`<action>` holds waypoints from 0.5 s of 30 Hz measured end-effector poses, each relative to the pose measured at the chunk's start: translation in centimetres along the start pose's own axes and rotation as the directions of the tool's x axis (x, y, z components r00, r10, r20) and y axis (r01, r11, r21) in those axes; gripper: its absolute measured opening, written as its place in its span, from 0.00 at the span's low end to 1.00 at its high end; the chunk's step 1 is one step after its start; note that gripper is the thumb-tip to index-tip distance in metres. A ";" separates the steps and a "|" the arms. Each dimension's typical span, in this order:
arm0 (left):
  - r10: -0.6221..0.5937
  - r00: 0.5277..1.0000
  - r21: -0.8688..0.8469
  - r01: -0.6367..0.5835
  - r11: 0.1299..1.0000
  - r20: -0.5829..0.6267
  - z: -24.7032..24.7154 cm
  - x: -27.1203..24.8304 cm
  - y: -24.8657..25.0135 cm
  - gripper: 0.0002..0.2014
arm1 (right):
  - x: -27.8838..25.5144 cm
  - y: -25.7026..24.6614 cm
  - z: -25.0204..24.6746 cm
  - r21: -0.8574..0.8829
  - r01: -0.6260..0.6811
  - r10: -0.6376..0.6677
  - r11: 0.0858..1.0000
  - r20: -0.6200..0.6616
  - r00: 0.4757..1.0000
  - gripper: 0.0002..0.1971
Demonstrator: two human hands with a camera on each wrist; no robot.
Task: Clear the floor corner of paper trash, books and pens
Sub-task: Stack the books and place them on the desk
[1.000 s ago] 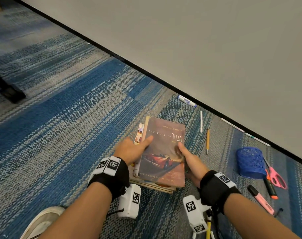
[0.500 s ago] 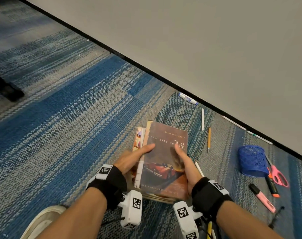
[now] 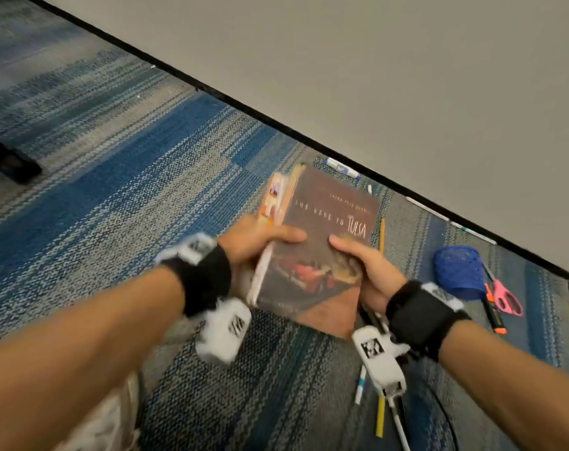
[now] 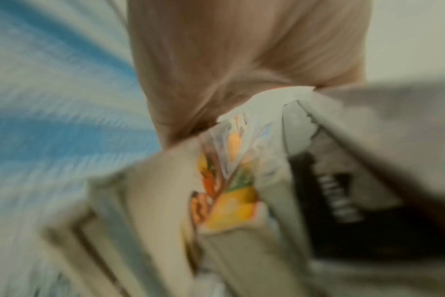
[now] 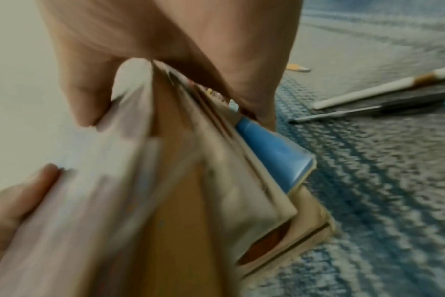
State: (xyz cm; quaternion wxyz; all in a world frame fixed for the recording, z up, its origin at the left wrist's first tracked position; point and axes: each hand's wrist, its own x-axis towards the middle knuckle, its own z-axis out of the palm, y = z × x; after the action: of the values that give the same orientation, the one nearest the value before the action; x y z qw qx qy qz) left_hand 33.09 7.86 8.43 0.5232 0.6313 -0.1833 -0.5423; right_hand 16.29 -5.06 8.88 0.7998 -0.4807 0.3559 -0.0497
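A stack of books [image 3: 322, 242], topped by a brown cover with a red car, is lifted above the carpet. My left hand [image 3: 260, 242] grips its left edge, thumb on the cover. My right hand [image 3: 364, 271] grips the right edge, thumb on top too. The blurred left wrist view shows the stack of books [image 4: 231, 193] under my palm. From the right wrist, the stack of books [image 5: 191, 180] fans out, with a blue cover low in the pile. Loose pens [image 3: 382, 408] and a yellow pencil [image 3: 382, 234] lie on the carpet.
A blue mesh pen cup [image 3: 458, 271] lies tipped at the right, with pink scissors [image 3: 506, 296] and an orange marker [image 3: 494, 315] beside it. A white marker [image 3: 341, 167] and thin pens [image 3: 427, 208] rest along the black baseboard. My shoe [image 3: 107, 421] is at the bottom left.
Both hands have raised the book stack off the carpet and tilted it. Pens that lay beneath and beside it now show on the floor under my right wrist.
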 end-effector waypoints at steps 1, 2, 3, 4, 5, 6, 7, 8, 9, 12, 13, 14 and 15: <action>-0.019 0.999 0.129 0.013 0.991 0.044 -0.3 -0.1 2.6 0.22 | -0.3 -1.2 0.5 0.023 0.032 -0.032 0.999 0.008 0.999 0.17; -0.041 0.995 0.241 0.017 0.970 0.096 -0.7 -0.3 5.5 0.18 | -0.4 -2.3 1.2 0.052 0.074 -0.075 0.996 0.015 0.997 0.18; -0.055 0.987 0.329 0.003 0.944 0.151 -1.0 -0.8 8.5 0.14 | -0.6 -3.5 2.0 0.083 0.125 -0.128 0.989 0.036 0.991 0.18; -0.059 0.983 0.407 -0.018 0.913 0.175 -1.4 -1.2 11.5 0.11 | -0.7 -4.8 3.0 0.107 0.177 -0.184 0.978 0.061 0.981 0.16; -0.046 0.984 0.485 -0.044 0.874 0.172 -1.7 -1.9 14.4 0.10 | -0.6 -6.1 3.8 0.124 0.230 -0.241 0.965 0.086 0.967 0.13; -0.023 0.988 0.562 -0.068 0.824 0.153 -2.2 -2.6 16.6 0.11 | -0.6 -7.3 4.7 0.136 0.274 -0.290 0.952 0.106 0.951 0.12; 0.013 0.991 0.607 -0.094 0.789 0.136 -2.8 -3.4 18.2 0.11 | -0.4 -8.6 5.4 0.130 0.309 -0.324 0.942 0.118 0.938 0.11; 0.059 0.989 0.621 -0.130 0.773 0.135 -3.5 -4.0 19.2 0.11 | -0.1 -9.8 6.2 0.107 0.341 -0.352 0.934 0.103 0.930 0.10; 0.105 0.986 0.615 -0.162 0.772 0.127 -4.1 -4.2 19.7 0.13 | 0.2 -10.8 6.7 0.070 0.376 -0.380 0.924 0.070 0.922 0.12; 0.254 0.963 0.527 -0.263 0.808 0.091 -6.1 -3.4 18.8 0.25 | 1.8 -12.4 7.1 -0.103 0.470 -0.474 0.877 -0.010 0.881 0.32; 0.292 0.954 0.485 -0.289 0.826 0.071 -6.7 -2.7 17.5 0.33 | 2.3 -12.2 6.9 -0.211 0.487 -0.503 0.847 -0.022 0.864 0.40; 0.321 0.946 0.433 -0.305 0.848 0.038 -7.4 -1.9 15.7 0.40 | 2.7 -11.8 6.8 -0.331 0.492 -0.526 0.806 -0.016 0.851 0.46; 0.354 0.935 0.381 -0.328 0.865 0.002 -7.6 -1.1 13.5 0.46 | 3.0 -11.0 6.3 -0.441 0.480 -0.538 0.758 -0.009 0.843 0.49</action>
State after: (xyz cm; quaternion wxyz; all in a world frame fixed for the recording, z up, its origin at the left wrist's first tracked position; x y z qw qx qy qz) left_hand 43.91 7.08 19.56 0.4862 0.6951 -0.3743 -0.3746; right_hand 25.31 -7.53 17.97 0.6064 -0.7160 0.2669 -0.2198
